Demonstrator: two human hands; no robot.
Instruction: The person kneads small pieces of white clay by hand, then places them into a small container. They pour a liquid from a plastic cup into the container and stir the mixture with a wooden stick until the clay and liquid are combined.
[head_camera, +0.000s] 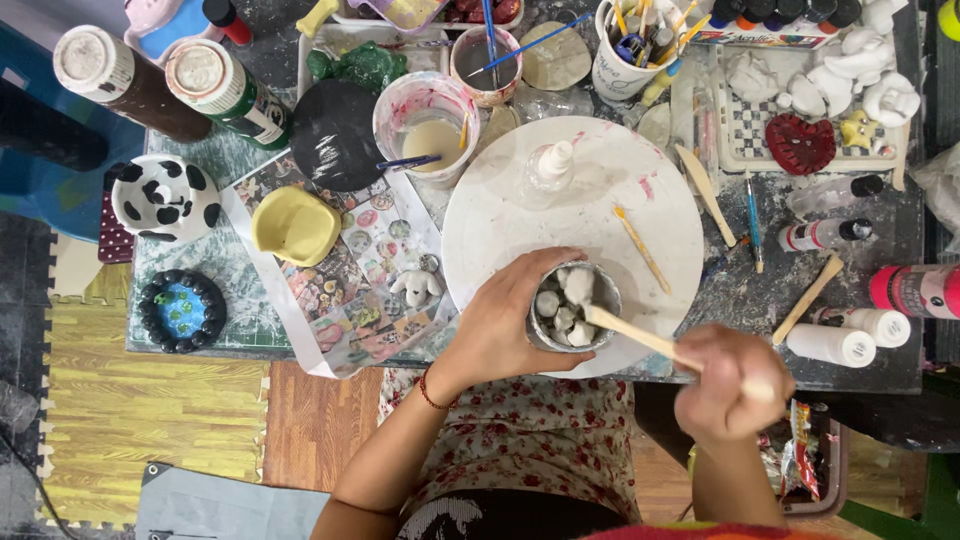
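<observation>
Both hands, left and right, work a cup beside a skewer.

R hand motion-blurred, fingers indistinct; its stick's back end lost in the blur. L hand hides near wall of small cup. Paint bottles cut off at top edge; white bag cut at right edge.

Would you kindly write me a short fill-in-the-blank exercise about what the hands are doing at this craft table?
1. The left hand steadies a small grey ____.
2. The right hand holds a wooden ____ that reaches into the cup.
3. The cup rests on a large round ____ board.

Missing words: cup; stick; white
</observation>
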